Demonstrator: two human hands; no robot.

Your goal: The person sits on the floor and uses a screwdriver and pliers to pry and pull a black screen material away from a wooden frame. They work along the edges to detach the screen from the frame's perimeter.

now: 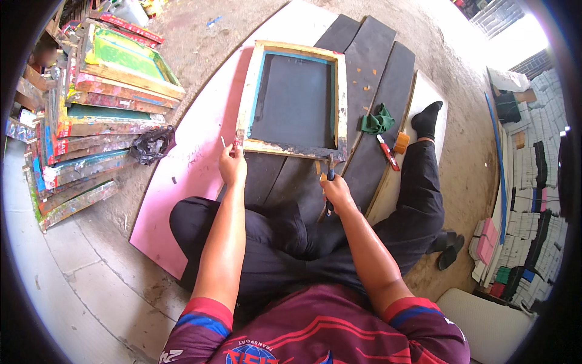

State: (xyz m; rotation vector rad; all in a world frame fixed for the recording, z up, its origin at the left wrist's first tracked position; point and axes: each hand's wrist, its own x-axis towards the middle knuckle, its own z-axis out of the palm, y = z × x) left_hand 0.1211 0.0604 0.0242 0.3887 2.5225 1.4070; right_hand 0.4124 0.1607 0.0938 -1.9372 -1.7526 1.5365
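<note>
A wooden screen-printing frame (292, 100) lies in front of the person, its dark inner field edged with blue and its pale wood stained with paint, resting across dark grey boards (388, 79) with its left side over a pink sheet (163, 209). The left hand (232, 167) is at the frame's near left corner, thumb and fingers drawn narrow around a thin white stick (223, 142); whether they also press on the wood I cannot tell. The right hand (337, 193) has its fingers wrapped round a dark-handled tool (331, 172), whose metal head is at the near edge of the frame, toward the right corner; the exact kind of tool is too small to make out. To the right of the frame, a crumpled green cloth (379, 120) lies on the boards, with a red-handled cutter (388, 153) and an orange block (401, 143) just beside each other near the person's black-socked foot (427, 120). Well apart on the left, paint-smeared frames (97, 130) are stacked unevenly, a crumpled black plastic bag (151, 145) against them, while at the far right white sheets (530, 176) rise in piles behind a blue pole (498, 164)
</note>
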